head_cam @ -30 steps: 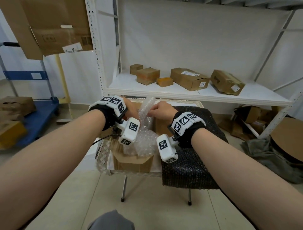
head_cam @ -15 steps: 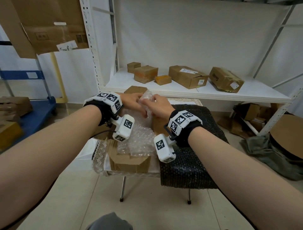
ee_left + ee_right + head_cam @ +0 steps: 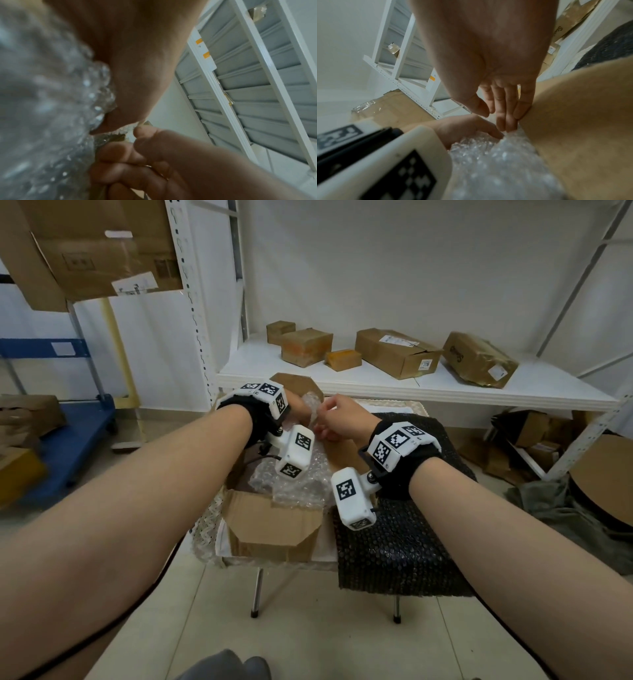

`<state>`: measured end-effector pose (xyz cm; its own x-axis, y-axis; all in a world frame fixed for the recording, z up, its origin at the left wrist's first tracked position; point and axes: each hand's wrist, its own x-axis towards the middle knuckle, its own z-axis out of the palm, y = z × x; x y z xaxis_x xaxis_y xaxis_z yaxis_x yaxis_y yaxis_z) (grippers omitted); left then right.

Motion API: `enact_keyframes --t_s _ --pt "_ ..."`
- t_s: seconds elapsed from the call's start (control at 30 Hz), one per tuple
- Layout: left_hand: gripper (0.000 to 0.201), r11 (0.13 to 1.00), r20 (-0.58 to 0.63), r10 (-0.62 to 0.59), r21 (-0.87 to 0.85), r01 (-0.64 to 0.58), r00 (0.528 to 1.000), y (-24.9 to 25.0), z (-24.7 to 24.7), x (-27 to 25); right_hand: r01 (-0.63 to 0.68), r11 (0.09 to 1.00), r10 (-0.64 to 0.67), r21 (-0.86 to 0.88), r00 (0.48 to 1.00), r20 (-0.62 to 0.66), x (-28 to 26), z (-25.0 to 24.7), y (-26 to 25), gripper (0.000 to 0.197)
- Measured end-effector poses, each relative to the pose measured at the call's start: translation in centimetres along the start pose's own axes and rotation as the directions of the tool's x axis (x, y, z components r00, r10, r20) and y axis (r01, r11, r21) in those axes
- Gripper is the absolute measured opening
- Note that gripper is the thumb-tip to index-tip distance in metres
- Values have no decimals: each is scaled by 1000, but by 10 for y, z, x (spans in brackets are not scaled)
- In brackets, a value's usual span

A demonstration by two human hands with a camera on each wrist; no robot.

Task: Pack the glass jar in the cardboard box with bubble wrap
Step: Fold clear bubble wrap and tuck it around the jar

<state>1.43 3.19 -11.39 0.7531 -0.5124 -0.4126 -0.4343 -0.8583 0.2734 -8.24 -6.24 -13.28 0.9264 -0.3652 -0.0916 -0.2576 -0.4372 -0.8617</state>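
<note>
An open cardboard box (image 3: 274, 525) sits on a small table, stuffed with clear bubble wrap (image 3: 298, 484). Whether the glass jar is inside the wrap cannot be seen. Both hands meet over the far side of the box. My left hand (image 3: 296, 405) pinches the raised top of the wrap; in the left wrist view its thumb (image 3: 106, 125) presses the bubble wrap (image 3: 51, 108) against the hidden fingers. My right hand (image 3: 337, 416) is beside it. Its fingers (image 3: 506, 121) lie straight and together, tips on the bubble wrap (image 3: 496, 162) next to a box flap (image 3: 573, 128).
A black bubble sheet (image 3: 404, 542) drapes over the table's right half. A white lace cloth (image 3: 205, 525) hangs at the left edge. A white shelf (image 3: 394, 386) behind holds several cardboard boxes. A blue cart (image 3: 68, 433) stands on the left, and floor clutter (image 3: 548, 440) on the right.
The tall bundle of wrap has been pushed down into the box. Both hands moved away from me toward the back flap and stay together on the wrap's top.
</note>
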Motion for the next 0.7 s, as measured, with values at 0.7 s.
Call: enact_keyframes --t_s 0.7 --pt "41 668 115 59 -742 46 992 -19 11 -10 210 612 253 -763 862 440 -38 6 -28 35"
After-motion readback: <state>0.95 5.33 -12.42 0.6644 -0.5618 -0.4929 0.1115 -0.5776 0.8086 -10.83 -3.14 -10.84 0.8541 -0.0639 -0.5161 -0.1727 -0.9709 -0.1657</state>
